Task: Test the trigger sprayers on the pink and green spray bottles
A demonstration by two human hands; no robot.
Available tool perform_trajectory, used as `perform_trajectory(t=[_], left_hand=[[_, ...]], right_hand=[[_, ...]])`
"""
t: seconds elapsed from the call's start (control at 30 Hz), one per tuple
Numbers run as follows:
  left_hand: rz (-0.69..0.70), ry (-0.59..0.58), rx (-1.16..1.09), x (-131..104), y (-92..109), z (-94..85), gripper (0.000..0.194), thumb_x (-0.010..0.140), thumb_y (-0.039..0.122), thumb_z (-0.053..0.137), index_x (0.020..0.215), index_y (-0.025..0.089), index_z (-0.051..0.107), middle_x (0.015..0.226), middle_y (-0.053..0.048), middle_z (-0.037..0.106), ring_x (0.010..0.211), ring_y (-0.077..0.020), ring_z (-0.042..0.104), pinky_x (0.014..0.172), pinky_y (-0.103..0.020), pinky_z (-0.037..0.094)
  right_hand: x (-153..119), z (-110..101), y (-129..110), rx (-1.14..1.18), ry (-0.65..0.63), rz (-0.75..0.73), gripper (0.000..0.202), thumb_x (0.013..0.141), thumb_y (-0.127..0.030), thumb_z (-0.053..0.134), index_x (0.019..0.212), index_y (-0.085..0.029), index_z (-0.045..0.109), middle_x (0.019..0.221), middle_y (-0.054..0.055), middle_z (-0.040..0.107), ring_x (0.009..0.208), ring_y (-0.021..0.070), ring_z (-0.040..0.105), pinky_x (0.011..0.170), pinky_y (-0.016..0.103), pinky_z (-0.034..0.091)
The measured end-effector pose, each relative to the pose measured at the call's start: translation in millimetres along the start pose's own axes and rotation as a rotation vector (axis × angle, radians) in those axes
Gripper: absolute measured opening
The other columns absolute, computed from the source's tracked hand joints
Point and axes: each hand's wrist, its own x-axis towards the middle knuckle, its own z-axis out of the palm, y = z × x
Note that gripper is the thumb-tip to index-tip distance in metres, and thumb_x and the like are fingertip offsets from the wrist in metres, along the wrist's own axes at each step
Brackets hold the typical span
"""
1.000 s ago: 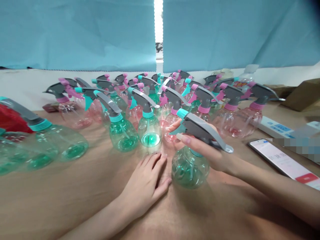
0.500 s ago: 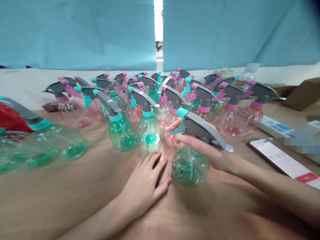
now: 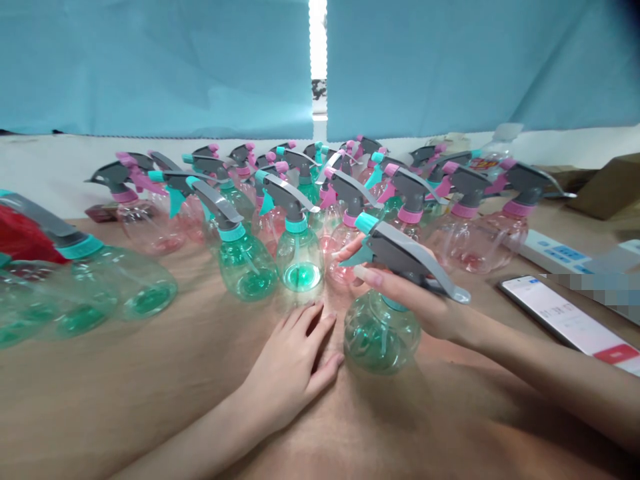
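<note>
My right hand (image 3: 425, 300) is wrapped round the neck of a green spray bottle (image 3: 383, 337), just under its grey and teal head. The bottle is upright at the table's middle. Palm down on the wooden table (image 3: 190, 400), my left hand (image 3: 295, 360) lies with its fingers a little apart, left of that bottle and holding nothing. Beyond my left fingertips stand a clear green bottle (image 3: 300, 260) and another green bottle (image 3: 247, 270). A pink bottle (image 3: 345, 247) is behind my right fingers.
Several more green and pink spray bottles crowd the back. Green ones (image 3: 150, 287) stand at the left by a red bag (image 3: 25, 237). At the right are a phone (image 3: 570, 320), a white and blue box (image 3: 560, 253) and a cardboard box (image 3: 610, 187). Blue cloth (image 3: 150, 67) hangs behind.
</note>
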Motion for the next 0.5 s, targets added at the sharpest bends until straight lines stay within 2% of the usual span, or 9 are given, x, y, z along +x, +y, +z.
perform_trajectory(t=[0.2,0.5], left_hand=[[-0.006,-0.014,0.006,-1.2,0.9,-0.5,0.040,0.093,0.030,0.053,0.130,0.014,0.051,0.133,-0.016,0.051,0.120,-0.0328,0.048,0.098,-0.050,0.043],[-0.002,-0.004,0.021,-1.8,2.0,-2.5,0.040,0.093,0.030,0.053,0.129,0.013,0.053,0.132,-0.017,0.052,0.119,-0.0331,0.049,0.096,-0.049,0.044]], right_hand=[[-0.4,0.3,1.1,-0.026,-0.005,-0.023,0.023,0.089,-0.043,0.057,0.106,-0.027,0.058,0.064,-0.003,0.055,0.059,0.0149,0.054,0.058,0.030,0.047],[0.2,0.5,0.4,-0.023,-0.006,-0.021,0.025,0.090,-0.044,0.056,0.109,-0.028,0.059,0.071,-0.003,0.059,0.059,0.0134,0.055,0.058,0.029,0.047]])
